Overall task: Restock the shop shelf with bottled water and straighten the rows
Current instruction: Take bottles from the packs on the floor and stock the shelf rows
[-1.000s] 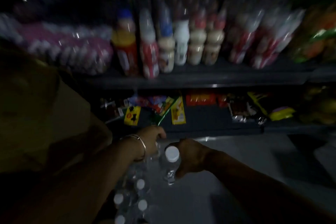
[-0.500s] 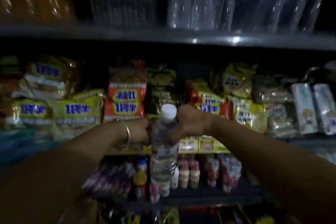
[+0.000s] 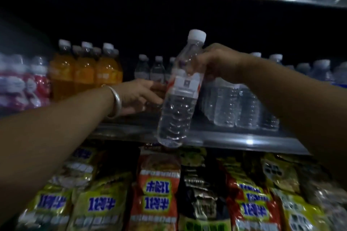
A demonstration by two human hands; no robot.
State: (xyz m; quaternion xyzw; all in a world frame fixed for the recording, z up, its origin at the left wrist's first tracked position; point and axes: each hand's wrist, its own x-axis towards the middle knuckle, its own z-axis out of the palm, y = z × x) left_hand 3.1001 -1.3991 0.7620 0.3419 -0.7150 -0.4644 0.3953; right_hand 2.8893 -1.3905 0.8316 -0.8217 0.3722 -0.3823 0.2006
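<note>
**Full bottle at the shelf edge**

While the right hand (image 3: 216, 62) grips the water bottle (image 3: 178, 95) at its shoulder, tilted before the shelf (image 3: 225, 139), the left hand (image 3: 139, 95) reaches among standing bottles (image 3: 150, 69), fingers loosely spread. Full, it looks weighty; thin walls would dent, so hold the stiffer shoulder.

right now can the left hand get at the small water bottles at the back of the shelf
Probably yes. The left hand is open and already reaching onto the shelf toward the small water bottles; the water bottle held by the right hand hangs just beside its path.
</note>
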